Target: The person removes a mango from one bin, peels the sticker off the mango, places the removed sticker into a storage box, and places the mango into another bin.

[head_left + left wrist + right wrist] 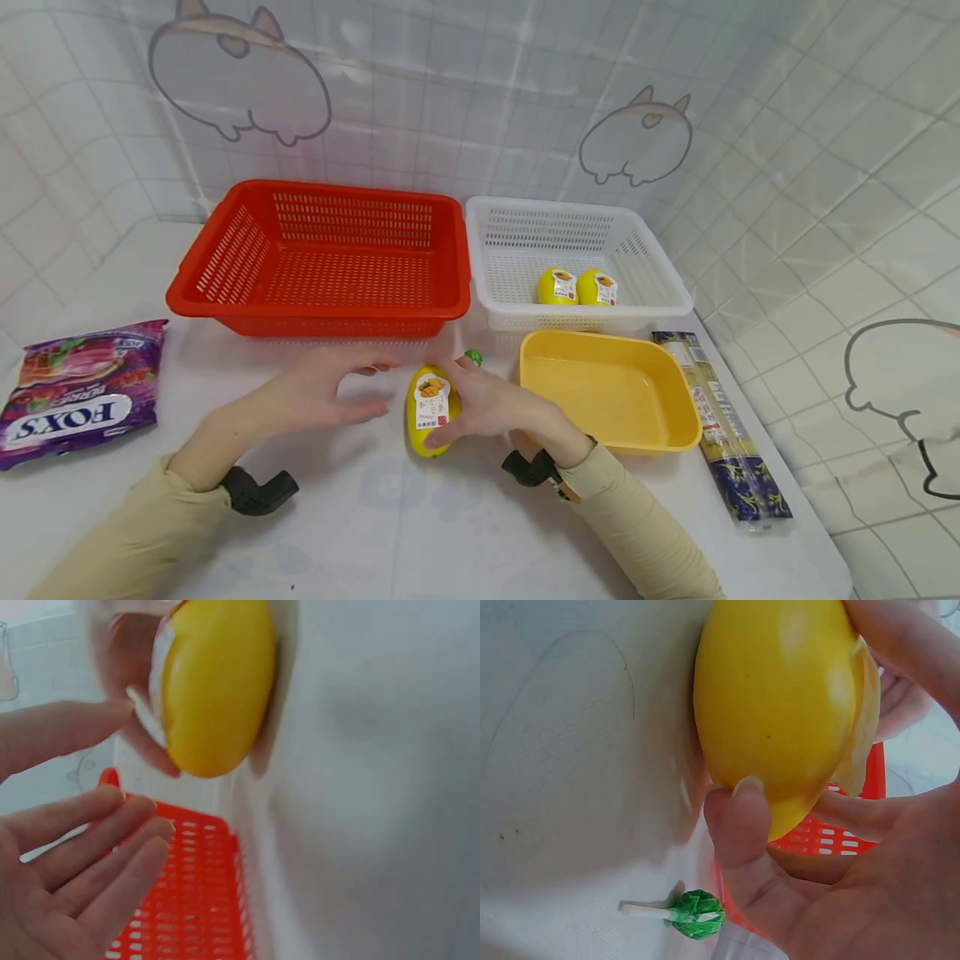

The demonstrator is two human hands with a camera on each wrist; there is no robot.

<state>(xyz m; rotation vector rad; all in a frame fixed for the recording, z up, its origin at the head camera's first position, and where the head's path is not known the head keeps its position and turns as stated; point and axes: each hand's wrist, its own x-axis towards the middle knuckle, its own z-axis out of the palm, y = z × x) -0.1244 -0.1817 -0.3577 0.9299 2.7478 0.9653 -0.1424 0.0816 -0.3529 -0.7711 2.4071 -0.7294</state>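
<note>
A yellow mango [433, 414] with a white picture label lies on the white table in front of the red basket. My right hand [491, 400] holds it from the right side, the fingers bent around it in the right wrist view, where the mango [776, 697] fills the upper middle. On the other side my left hand [330, 387] is apart from the mango, thumb and fingers spread with nothing between them. In the left wrist view that hand's fingers [112, 855] are fairly straight. A green-wrapped lollipop [697, 915] lies close by on the table, partly hidden by my right hand in the head view.
Behind stand a red basket [337, 325] and a white basket [517, 312] with two yellow mangoes [577, 287] in it. A yellow tub [611, 400] and long noodle-like packs [723, 433] lie right. A purple FOX'S bag [86, 387] lies far left.
</note>
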